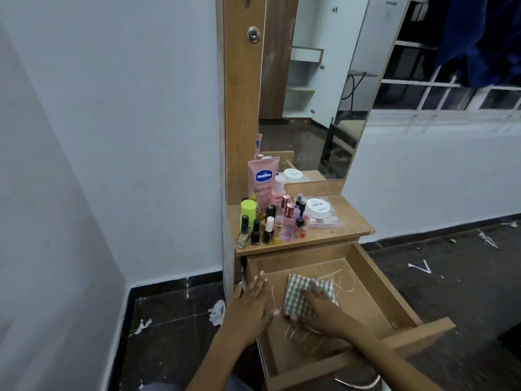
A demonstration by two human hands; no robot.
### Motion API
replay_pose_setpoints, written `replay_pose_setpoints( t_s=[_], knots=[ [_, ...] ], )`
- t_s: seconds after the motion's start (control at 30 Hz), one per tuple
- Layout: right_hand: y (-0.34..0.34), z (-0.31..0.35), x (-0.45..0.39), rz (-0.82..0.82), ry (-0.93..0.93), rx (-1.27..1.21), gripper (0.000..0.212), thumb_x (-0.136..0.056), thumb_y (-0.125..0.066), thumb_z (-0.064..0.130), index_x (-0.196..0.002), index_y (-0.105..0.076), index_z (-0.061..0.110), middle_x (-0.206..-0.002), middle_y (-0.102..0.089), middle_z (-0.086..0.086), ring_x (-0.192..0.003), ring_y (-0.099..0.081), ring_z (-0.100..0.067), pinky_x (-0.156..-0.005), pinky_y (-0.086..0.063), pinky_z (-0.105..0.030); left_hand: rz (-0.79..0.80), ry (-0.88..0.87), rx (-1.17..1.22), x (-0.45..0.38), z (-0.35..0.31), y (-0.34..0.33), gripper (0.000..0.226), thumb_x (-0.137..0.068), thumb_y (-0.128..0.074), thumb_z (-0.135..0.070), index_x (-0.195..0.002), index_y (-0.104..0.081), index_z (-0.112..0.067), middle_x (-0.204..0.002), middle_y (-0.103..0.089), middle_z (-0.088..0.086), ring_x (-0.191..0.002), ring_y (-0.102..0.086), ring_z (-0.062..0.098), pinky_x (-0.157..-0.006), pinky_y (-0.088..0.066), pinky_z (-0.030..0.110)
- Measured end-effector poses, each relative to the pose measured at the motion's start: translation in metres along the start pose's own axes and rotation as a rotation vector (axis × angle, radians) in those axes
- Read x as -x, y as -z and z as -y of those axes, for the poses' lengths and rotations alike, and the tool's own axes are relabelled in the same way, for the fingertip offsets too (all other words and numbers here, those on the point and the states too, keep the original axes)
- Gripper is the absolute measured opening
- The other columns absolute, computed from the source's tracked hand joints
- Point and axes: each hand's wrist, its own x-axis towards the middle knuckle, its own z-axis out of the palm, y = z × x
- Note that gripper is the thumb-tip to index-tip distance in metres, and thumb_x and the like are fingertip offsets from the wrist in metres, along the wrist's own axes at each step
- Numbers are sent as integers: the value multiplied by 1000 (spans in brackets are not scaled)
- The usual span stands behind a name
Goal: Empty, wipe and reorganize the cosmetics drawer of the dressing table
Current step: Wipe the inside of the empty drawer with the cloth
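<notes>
The wooden drawer (392,294) of the dressing table stands pulled out, holding only a checked cloth (300,286) on its floor. My right hand (324,309) lies flat on the cloth, fingers spread, pressing it down. My left hand (252,303) rests with straight fingers on the drawer's left wall. On the tabletop (352,225) above stand the cosmetics: a pink Vaseline tube (262,179), several nail polish bottles (263,230), pink perfume bottles (288,218) and a white jar (318,208) on a clear case.
A mirror (315,88) rises behind the tabletop beside a wooden panel (241,108). White wall stands to the left. The dark tiled floor (451,277) carries scraps of paper and a crumpled white wrapper (217,313). A barred window (451,91) is at the right.
</notes>
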Motion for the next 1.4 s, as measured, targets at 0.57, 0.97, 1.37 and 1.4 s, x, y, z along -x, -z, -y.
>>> replay_pose_setpoints(
  t_s=[0.57,0.97,1.37,1.4],
  knots=[
    [11,-34,-37,-24,33,173,62,-102,-32,38,-151,1,21,-157,18,-7,-146,12,-27,-119,1,-40,59,1,11,9,4,-3,69,-101,-29,-45,-152,3,-12,-157,17,2,-145,14,13,-115,8,37],
    [-29,36,-41,94,217,183,68,-90,-17,52,-151,-4,27,-158,15,-10,-145,17,-32,-119,1,-50,88,-5,-52,9,3,-2,67,-102,-26,-43,-150,8,-10,-157,18,4,-144,15,15,-116,8,41],
    [-42,22,-61,92,229,160,67,-89,-27,51,-150,-5,35,-160,5,0,-147,11,-29,-115,-7,-62,92,13,-139,11,-4,3,67,-102,-23,-43,-150,8,-10,-158,15,5,-145,14,16,-117,8,42],
    [-47,18,-63,91,244,184,68,-90,-29,49,-150,-2,34,-160,6,-1,-147,11,-29,-115,-8,-62,89,14,-130,11,-3,2,66,-102,-24,-43,-150,8,-10,-158,15,5,-145,14,16,-118,7,42]
  ],
)
